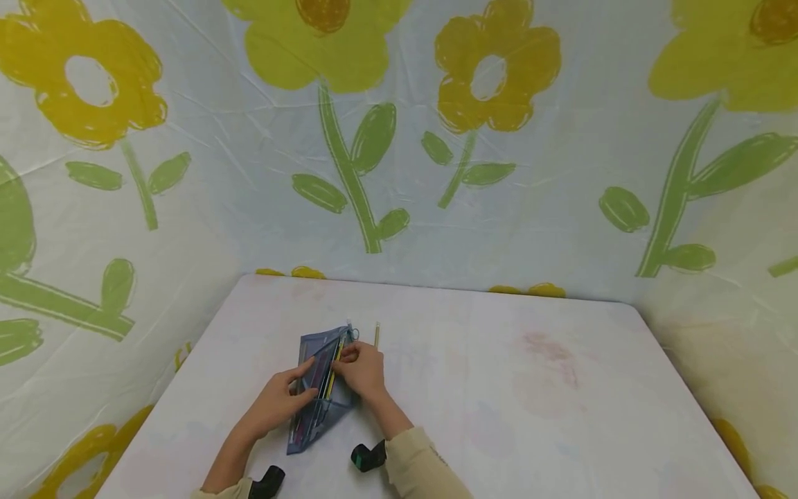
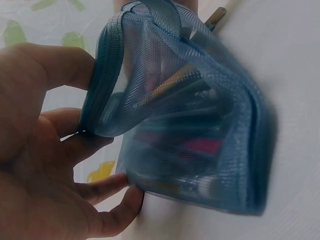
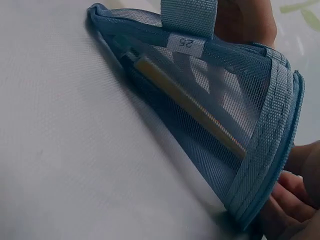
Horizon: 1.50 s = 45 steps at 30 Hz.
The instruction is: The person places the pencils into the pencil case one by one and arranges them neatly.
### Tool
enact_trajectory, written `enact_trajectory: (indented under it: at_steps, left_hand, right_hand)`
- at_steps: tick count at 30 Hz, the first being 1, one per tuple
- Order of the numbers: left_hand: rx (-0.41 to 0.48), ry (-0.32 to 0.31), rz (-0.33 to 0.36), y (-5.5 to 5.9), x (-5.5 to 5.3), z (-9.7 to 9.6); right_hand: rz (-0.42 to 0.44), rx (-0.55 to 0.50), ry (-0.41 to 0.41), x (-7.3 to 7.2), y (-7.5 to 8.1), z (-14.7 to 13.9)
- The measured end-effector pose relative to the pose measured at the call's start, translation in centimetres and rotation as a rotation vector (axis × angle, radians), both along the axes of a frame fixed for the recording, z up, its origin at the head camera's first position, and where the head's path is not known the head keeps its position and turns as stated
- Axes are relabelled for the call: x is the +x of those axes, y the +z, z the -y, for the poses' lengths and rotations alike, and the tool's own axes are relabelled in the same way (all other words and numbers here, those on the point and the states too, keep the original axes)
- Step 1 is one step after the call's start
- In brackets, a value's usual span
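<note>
Two hands at work on a blue mesh pouch (image 1: 316,342), which lies slantwise on the pale tabletop (image 1: 499,388), left of centre in the head view. The left hand (image 1: 271,405) reaches in from the pouch's left side, its index finger and thumb spread in the head view; in the left wrist view its fingers bend onto the zippered edge (image 2: 102,80) and hold it. The right hand (image 1: 364,371), at the pouch's far right part, is clamped on its edge with curled fingers. Slender writing tools lie lengthwise in the pouch, among them a yellow pencil (image 1: 331,381); a pink item (image 2: 202,145) shows through the mesh in the left wrist view. The right wrist view shows a webbing loop (image 3: 189,17) and, just below it, a white label (image 3: 186,45) bearing the number 25 upside down. A second pencil (image 1: 377,335) lies just beyond the right hand, outside the pouch. Beige sleeves (image 1: 424,461) cover the forearms, with a black device (image 1: 369,457) at the right wrist. A flower-printed sheet (image 1: 262,229) stands behind the tabletop.
</note>
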<state>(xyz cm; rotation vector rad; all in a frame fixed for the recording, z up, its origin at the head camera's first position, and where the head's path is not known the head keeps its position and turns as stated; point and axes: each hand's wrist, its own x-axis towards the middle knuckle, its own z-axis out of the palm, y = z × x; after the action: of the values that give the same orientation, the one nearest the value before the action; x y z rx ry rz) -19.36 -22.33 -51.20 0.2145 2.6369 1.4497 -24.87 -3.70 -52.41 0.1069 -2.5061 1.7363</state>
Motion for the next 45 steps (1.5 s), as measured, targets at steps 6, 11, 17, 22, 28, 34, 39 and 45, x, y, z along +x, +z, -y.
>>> enact_trajectory:
  at_steps: [6,11,17,22,28,34,39,45]
  left_hand:
    - [0.011,-0.009,0.002,0.0,0.0,-0.2]
    - [0.007,0.003,0.005,0.1,0.3,0.3]
    - [0.038,0.003,0.027,0.3,0.2,1.2]
    - [0.029,0.013,0.041,0.2,0.1,2.1]
    - [0.002,0.026,0.039,0.6,0.2,2.8]
    - [-0.004,0.024,0.046,0.8,0.2,3.1]
    - [0.004,0.025,0.048,0.8,0.2,3.0]
    - [0.029,0.011,0.062,1.0,0.1,2.8]
  right_hand:
    - [-0.039,0.086,-0.118,0.0,0.6,-2.6]
    - [-0.028,0.212,-0.109,-0.4,0.7,-5.0]
    - [-0.032,0.242,-0.047,-0.7,0.1,-6.0]
    - [-0.04,0.237,-0.031,-1.0,-0.4,-5.9]
    - [0.009,0.205,-0.01,-1.6,-0.5,-6.1]
    - [0.058,0.238,0.015,-1.8,-0.1,-6.2]
    - [0.082,0.27,0.02,-1.8,0.2,-6.2]
    - [0.094,0.333,0.026,-1.9,0.6,-5.8]
